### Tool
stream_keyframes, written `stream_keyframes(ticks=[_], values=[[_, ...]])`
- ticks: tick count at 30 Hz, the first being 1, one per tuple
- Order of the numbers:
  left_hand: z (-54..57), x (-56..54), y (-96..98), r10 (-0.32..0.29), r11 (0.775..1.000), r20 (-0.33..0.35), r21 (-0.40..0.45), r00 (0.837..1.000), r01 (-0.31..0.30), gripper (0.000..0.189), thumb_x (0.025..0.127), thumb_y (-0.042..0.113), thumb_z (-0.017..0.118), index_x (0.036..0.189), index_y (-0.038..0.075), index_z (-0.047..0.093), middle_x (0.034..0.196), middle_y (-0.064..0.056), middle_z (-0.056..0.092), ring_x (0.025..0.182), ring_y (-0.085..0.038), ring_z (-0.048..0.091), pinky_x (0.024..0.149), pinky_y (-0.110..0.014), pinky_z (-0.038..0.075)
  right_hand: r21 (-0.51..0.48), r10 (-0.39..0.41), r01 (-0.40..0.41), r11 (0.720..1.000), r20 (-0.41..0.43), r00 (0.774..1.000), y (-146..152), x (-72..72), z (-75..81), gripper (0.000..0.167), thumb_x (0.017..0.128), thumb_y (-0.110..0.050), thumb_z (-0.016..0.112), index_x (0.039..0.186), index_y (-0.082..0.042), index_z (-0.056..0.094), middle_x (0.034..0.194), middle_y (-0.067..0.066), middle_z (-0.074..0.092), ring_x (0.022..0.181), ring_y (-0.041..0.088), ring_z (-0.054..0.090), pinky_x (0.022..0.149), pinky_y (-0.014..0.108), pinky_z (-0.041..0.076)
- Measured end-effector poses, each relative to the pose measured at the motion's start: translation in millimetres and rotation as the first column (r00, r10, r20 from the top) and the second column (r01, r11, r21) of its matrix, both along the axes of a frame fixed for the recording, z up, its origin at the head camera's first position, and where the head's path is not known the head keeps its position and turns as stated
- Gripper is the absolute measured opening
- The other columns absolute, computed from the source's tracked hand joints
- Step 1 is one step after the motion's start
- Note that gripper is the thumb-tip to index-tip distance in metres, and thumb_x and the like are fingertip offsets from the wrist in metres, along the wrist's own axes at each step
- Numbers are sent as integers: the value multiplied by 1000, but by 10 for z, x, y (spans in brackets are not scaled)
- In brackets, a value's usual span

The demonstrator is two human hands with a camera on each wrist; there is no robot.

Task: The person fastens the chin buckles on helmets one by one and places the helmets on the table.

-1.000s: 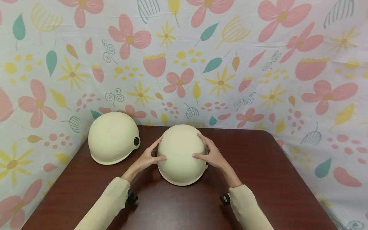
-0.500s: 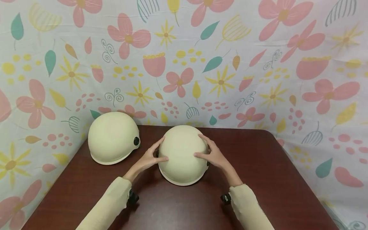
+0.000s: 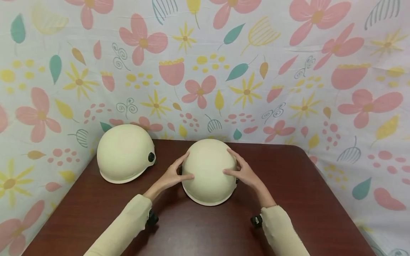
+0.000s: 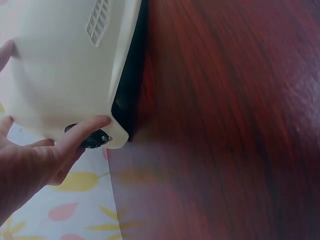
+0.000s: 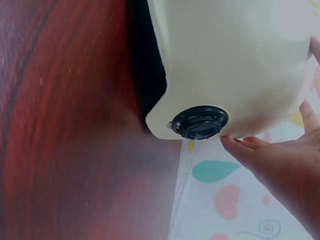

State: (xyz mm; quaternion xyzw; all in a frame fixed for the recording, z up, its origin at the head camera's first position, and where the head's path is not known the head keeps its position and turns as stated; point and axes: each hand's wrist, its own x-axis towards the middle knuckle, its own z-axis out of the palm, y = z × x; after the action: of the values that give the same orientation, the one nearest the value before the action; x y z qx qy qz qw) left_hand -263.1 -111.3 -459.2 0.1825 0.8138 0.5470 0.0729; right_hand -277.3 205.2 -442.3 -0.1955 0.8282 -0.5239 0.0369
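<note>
A cream helmet stands dome up at the middle of the table, between both hands. My left hand holds its left side, thumb toward me and fingers spread around the shell. On the right side my right hand grips it in the same way. A black round fitting shows near the rim in the right wrist view. In the left wrist view, the left thumb lies across a similar fitting, and a vent grille is visible. A second cream helmet sits at the back left, apart from the hands.
The dark red-brown wooden table reaches back to a cloth printed with flowers and leaves. The second helmet is near the table's left back edge.
Both hands and the helmet between them have moved slightly to the right. The second helmet has stayed in its place.
</note>
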Motion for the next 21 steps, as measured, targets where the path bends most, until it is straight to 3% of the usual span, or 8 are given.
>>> stream_keyframes(ticks=[6, 12, 15, 18, 21], values=[[54, -6, 79, -40, 999, 5, 4, 999, 39, 90, 86, 26, 76, 157, 31, 21, 164, -8, 15, 145, -37, 27, 115, -58, 28, 31, -40, 39, 999, 48, 998, 145, 8, 78, 78, 91, -24, 70, 155, -32, 26, 163, 17, 11, 132, 50, 43, 91, 54, 53], [76, 3, 164, -57, 998, 14, 6, 998, 57, 89, 87, 25, 74, 157, 29, 19, 165, -8, 13, 147, -38, 24, 116, -59, 25, 46, -49, 47, 998, 64, 997, 220, 25, 101, 78, 91, -25, 69, 155, -31, 25, 163, 18, 9, 132, 52, 43, 90, 54, 54], [74, 0, 168, -55, 998, 42, 24, 998, 54, 88, 87, 26, 74, 156, 32, 20, 165, -6, 13, 145, -39, 27, 112, -59, 32, 44, -57, 55, 997, 55, 997, 222, 27, 107, 79, 91, -24, 70, 156, -29, 26, 163, 19, 11, 131, 51, 44, 90, 53, 54], [54, -11, 145, -62, 998, 63, 32, 996, 60, 87, 86, 30, 75, 155, 35, 23, 165, -4, 15, 144, -39, 30, 108, -58, 38, 51, -73, 71, 996, 34, 997, 212, 26, 131, 77, 91, -24, 69, 156, -26, 27, 162, 19, 14, 133, 49, 44, 92, 55, 53], [71, 14, 118, -83, 996, 67, 27, 994, 82, 86, 87, 30, 74, 156, 32, 22, 164, -5, 16, 143, -40, 31, 107, -58, 39, 74, -92, 93, 993, -23, 996, 184, 25, 180, 74, 92, -26, 68, 155, -22, 30, 161, 19, 16, 141, 45, 33, 102, 59, 44]])
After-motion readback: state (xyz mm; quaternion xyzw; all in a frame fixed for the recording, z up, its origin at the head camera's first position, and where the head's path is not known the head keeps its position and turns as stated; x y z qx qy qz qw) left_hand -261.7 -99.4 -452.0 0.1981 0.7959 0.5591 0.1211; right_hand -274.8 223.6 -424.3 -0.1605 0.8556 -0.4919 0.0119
